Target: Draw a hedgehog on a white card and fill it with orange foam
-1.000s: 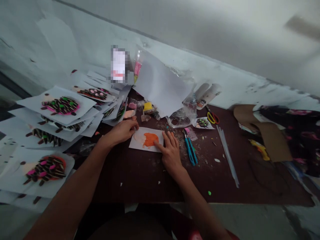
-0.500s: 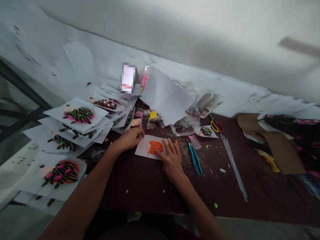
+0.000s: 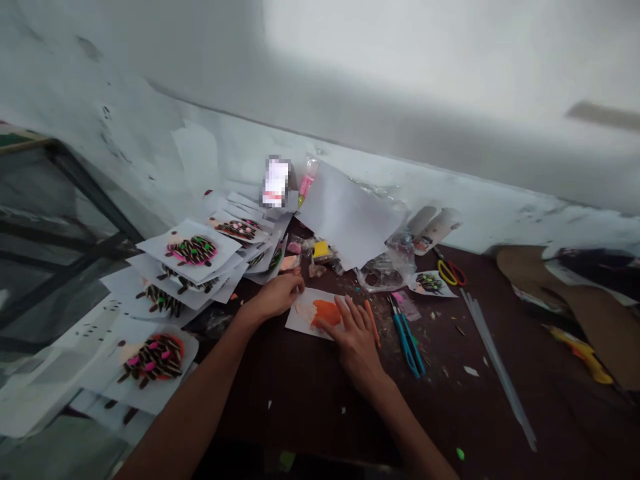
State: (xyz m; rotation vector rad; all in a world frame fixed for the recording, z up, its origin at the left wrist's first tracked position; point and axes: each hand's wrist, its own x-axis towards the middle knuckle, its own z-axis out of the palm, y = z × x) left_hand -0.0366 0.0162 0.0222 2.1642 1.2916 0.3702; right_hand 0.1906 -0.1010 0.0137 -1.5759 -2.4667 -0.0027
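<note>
A small white sheet of paper (image 3: 311,331) lies on the dark table in front of me, bearing a flattened patch of orange modelling clay (image 3: 326,312) with a pale peach patch (image 3: 305,311) to its left. My left hand (image 3: 280,295) is closed, its curled fingers at the paper's upper left edge. Over the orange clay's right side, my right hand (image 3: 357,337) rests with fingers spread, the thumb on the clay. Just right of those fingers is a thin orange strip (image 3: 373,323), probably clay.
Finished hedgehog pictures (image 3: 193,250) are piled at left. Blue-handled pliers (image 3: 407,340), scissors (image 3: 451,272) and clear glue sticks (image 3: 500,370) lie at right. A phone (image 3: 276,181) leans on the wall. Plastic bags (image 3: 385,270) and a yellow clay lump (image 3: 321,249) sit behind the paper.
The camera view has turned, so everything appears lower and farther right. My right hand's fingers shift slightly on the orange clay. The left hand stays at the paper's edge.
</note>
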